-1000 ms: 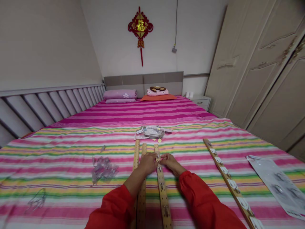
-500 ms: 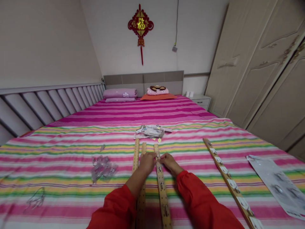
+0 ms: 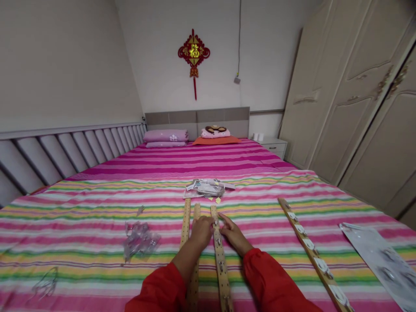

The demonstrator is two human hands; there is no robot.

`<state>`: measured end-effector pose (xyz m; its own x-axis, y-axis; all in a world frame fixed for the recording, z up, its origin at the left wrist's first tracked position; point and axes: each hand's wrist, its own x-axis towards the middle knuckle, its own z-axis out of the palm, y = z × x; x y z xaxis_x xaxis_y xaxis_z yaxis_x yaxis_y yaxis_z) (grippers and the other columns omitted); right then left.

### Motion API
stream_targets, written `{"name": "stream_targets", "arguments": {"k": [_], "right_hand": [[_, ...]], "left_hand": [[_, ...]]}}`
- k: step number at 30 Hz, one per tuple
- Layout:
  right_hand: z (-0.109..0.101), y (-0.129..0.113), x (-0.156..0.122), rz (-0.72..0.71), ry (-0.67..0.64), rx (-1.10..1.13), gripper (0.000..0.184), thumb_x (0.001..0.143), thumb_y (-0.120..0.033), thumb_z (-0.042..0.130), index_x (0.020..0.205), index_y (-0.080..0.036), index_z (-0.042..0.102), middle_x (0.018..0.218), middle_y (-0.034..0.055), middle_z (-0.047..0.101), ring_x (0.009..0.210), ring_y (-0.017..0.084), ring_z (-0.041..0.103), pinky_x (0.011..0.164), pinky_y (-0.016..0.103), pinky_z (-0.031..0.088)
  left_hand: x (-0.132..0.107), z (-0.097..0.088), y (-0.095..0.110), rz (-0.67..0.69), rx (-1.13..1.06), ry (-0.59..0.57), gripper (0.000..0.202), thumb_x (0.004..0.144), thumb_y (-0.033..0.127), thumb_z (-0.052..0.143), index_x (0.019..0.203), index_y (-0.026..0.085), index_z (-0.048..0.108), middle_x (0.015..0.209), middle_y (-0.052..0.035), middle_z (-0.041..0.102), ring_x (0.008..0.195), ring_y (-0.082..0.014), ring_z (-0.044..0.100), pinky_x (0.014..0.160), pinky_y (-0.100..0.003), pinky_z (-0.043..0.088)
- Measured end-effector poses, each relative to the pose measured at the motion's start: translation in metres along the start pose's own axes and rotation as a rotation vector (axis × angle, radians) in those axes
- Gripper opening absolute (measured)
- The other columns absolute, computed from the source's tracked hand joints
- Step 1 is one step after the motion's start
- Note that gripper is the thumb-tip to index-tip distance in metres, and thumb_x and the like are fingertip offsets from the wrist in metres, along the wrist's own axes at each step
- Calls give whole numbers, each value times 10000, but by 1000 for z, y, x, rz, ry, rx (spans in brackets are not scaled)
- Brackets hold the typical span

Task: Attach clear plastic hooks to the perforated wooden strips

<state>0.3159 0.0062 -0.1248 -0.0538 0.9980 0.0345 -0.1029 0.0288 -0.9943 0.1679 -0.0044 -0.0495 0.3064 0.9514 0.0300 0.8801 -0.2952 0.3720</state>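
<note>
A perforated wooden strip (image 3: 219,255) lies lengthwise on the bed before me, with several small metal fittings along it. Near its far end, the fingertips of my left hand (image 3: 202,232) are pinched at a small metal fitting (image 3: 215,222) on the strip. My right hand (image 3: 235,236) is just right of the strip, its fingers apart and its index finger reaching toward the far end; I see nothing in it. Under and beside my left forearm lie two more perforated strips, the outer strip (image 3: 185,221) and the inner strip (image 3: 196,210), partly hidden.
At the right lies a wooden strip with white labels (image 3: 300,229), then a clear blister pack (image 3: 373,251). Small plastic bags (image 3: 140,240) and a tangle of thin wire (image 3: 47,284) are at the left. Plastic packaging (image 3: 208,187) lies beyond the strips on the striped sheet (image 3: 97,225).
My right fingers have parted and drawn slightly away from the fitting, where they were pinched. My left hand stays at it. The view has tilted up a little.
</note>
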Motion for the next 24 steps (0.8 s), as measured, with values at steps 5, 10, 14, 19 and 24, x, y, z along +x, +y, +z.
{"name": "stream_targets", "arguments": {"k": [5, 10, 14, 19, 24], "right_hand": [[0, 4, 12, -32, -32, -82, 440, 674, -301, 589, 1101, -225, 664, 1205, 35, 645, 1147, 226, 537, 994, 342, 383], [-1, 5, 18, -14, -54, -138, 441, 716, -400, 595, 1098, -197, 679, 1246, 59, 634, 1231, 241, 487, 1096, 379, 270], [1, 7, 19, -13, -47, -150, 448, 716, -403, 598, 1108, -202, 677, 1245, 50, 636, 1238, 245, 479, 1095, 397, 272], [0, 8, 19, -25, -30, -134, 420, 679, -339, 584, 1063, -213, 697, 1121, 40, 695, 1110, 243, 564, 979, 365, 394], [-2, 9, 17, 112, -6, -49, 643, 661, -270, 469, 1291, -161, 528, 443, -54, 545, 401, 139, 466, 452, 250, 355]], "left_hand": [[5, 0, -2, -1, -33, -56, 317, 811, 171, 492, 1088, 258, 617, 1193, -49, 637, 1284, -243, 417, 1034, -414, 289], [10, 4, -5, -3, -42, -85, 337, 810, 157, 468, 1114, 226, 595, 1252, -72, 599, 1325, -249, 372, 1068, -435, 261], [10, 4, -4, 16, -41, -88, 333, 808, 147, 442, 1102, 214, 582, 1231, -76, 603, 1264, -221, 433, 1056, -408, 282], [8, 2, -3, 20, -55, -79, 316, 809, 157, 424, 1088, 199, 565, 1225, -92, 596, 1199, -215, 485, 1033, -408, 303], [8, 4, -4, 26, -79, -59, 429, 792, 140, 430, 1208, 205, 514, 1288, -89, 566, 1226, -202, 477, 1056, -381, 296]]}}
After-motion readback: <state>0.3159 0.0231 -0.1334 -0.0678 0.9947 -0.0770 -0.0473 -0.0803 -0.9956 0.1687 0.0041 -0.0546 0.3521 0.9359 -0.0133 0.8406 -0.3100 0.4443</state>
